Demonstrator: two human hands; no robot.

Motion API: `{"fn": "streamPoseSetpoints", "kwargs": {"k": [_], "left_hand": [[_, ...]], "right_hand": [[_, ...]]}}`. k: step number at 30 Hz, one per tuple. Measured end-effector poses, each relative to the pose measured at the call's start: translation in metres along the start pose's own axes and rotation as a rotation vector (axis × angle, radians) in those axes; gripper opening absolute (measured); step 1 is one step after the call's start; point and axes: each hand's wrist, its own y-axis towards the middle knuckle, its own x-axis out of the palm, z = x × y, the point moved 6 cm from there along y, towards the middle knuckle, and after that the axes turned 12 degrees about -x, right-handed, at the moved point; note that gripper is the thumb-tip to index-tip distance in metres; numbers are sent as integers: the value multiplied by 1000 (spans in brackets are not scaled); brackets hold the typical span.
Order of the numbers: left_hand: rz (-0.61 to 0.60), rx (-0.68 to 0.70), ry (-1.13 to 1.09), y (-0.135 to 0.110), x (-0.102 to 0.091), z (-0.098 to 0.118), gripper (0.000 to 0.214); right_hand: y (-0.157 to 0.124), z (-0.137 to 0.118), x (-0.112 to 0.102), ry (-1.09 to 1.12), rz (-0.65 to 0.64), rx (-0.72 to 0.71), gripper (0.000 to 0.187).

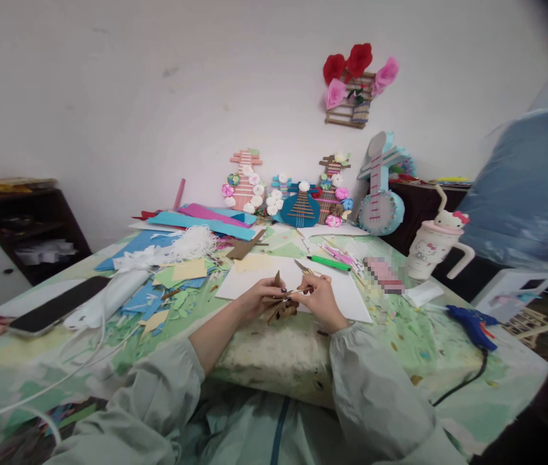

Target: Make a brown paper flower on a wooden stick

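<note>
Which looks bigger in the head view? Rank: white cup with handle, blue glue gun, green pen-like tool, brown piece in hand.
1. White cup
2. Blue glue gun
3. Unsure: brown piece and green pen-like tool; fingers cover part of the brown piece.

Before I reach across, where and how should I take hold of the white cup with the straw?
Probably best by the handle, coming in from the right: it juts out from that side of the upright white cup. The right hand is busy at the brown piece, so it would need freeing first.
</note>
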Motion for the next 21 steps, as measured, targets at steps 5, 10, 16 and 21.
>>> {"fn": "streamPoseSetpoints", "kwargs": {"k": [5, 10, 16, 21], "left_hand": [[42, 49, 53, 2, -6, 2, 24], [124, 115, 102, 4, -13, 4, 25], [121, 177, 192, 5, -16, 5, 25], [93, 116, 122, 3, -12, 5, 23]], "right_hand": [[0, -4, -1, -96, 9, -20, 35], [1, -9, -3, -117, -24, -58, 31], [2, -7, 0, -53, -63, -1, 27], [2, 0, 3, 1, -80, 54, 27]]}}
